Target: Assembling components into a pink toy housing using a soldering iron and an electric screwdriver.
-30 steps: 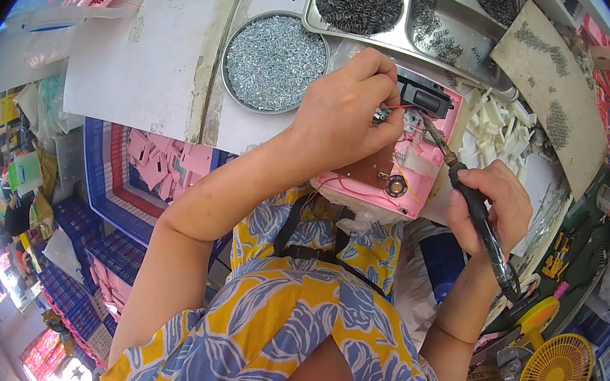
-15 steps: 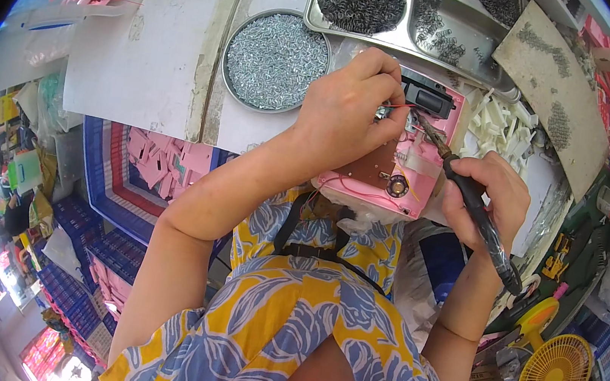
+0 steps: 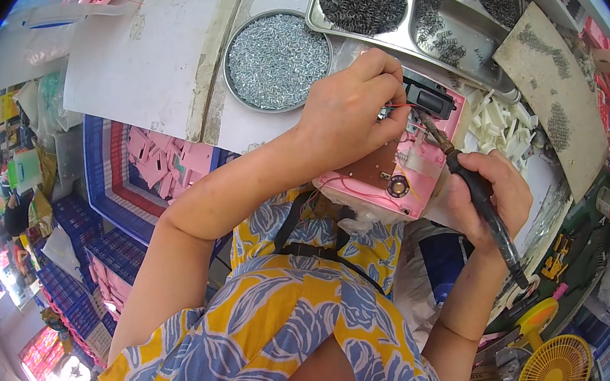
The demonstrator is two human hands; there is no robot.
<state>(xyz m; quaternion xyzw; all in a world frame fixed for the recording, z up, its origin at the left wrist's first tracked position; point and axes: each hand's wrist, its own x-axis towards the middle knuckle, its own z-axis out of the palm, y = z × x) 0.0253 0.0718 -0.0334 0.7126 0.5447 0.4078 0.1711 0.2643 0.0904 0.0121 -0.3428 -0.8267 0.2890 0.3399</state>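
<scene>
An open pink plastic housing [image 3: 428, 177] lies in front of me with a brown board [image 3: 371, 165], a small round dark part [image 3: 398, 187] and a black rectangular part [image 3: 432, 100] in it. The fingers of my left hand [image 3: 352, 106] pinch a thin red wire [image 3: 401, 105] over the housing; the pinch point is partly hidden. In my right hand [image 3: 504, 191] is a soldering iron [image 3: 478, 193] with a black handle. Its tip points up and left, close to the wire end beside the black part. Whether the tip touches the wire I cannot tell.
A round dish of small metal screws [image 3: 278, 61] stands left of the housing. Behind it sits a metal tray [image 3: 384, 39] of dark springs. White plastic pieces [image 3: 497, 124] and a stained board [image 3: 554, 88] lie to the right. A blue crate [image 3: 103, 192] and a yellow fan [image 3: 554, 379] are lower down.
The soldering iron's handle and my right hand have shifted slightly to the right, while the tip stays near the same spot. My left hand has barely moved.
</scene>
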